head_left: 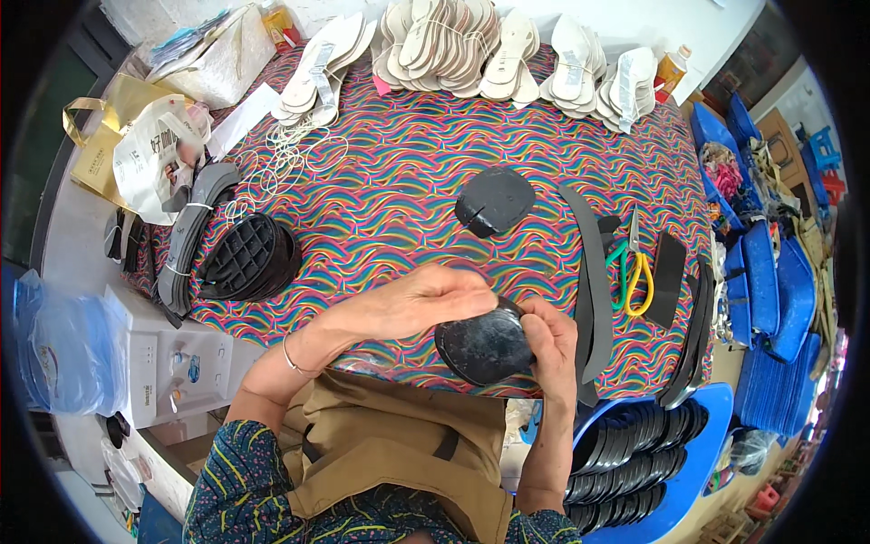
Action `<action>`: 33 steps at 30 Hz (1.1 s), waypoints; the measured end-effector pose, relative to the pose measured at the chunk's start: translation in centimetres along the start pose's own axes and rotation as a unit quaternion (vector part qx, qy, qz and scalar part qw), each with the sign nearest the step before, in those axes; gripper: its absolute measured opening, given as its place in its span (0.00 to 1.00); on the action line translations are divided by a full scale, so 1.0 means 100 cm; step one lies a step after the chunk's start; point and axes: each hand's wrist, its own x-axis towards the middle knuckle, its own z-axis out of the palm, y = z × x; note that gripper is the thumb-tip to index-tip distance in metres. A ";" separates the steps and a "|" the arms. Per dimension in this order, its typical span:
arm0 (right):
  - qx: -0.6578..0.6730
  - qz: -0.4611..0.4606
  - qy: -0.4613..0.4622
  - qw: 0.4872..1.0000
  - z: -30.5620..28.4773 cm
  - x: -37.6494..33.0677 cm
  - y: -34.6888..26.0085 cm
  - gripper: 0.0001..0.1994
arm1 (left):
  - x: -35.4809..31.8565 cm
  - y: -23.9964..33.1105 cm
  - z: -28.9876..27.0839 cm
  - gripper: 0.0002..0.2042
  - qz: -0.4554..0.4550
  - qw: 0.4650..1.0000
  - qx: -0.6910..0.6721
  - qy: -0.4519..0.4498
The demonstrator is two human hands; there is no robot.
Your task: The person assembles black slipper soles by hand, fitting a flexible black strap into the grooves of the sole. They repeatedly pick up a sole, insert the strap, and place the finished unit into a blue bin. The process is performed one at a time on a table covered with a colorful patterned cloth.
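Near the front edge of the table I hold a rounded black shoe heel [487,344], its smooth, scuffed face turned up. My left hand [421,297] is closed over its far edge, fingers bent and pressed together; what lies under the fingertips is hidden. The right side of the heel is pinched between the thumb and fingers of my right hand [549,346]. Beyond my hands another black heel [496,201] lies on the table. A black heel with a hollow grid inside [250,257] stands further left.
Long dark strips [591,290] and scissors with green and yellow handles [637,272] lie at the right. White insole bundles [444,45] line the back. At the left are tied grey strips [192,231] and loose string [290,159]. A blue tub [711,444] holds black heels.
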 end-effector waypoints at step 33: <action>0.172 0.006 0.086 0.981 0.041 0.010 0.001 0.13 | -0.012 -0.045 0.035 0.35 0.063 0.910 -0.401 0.089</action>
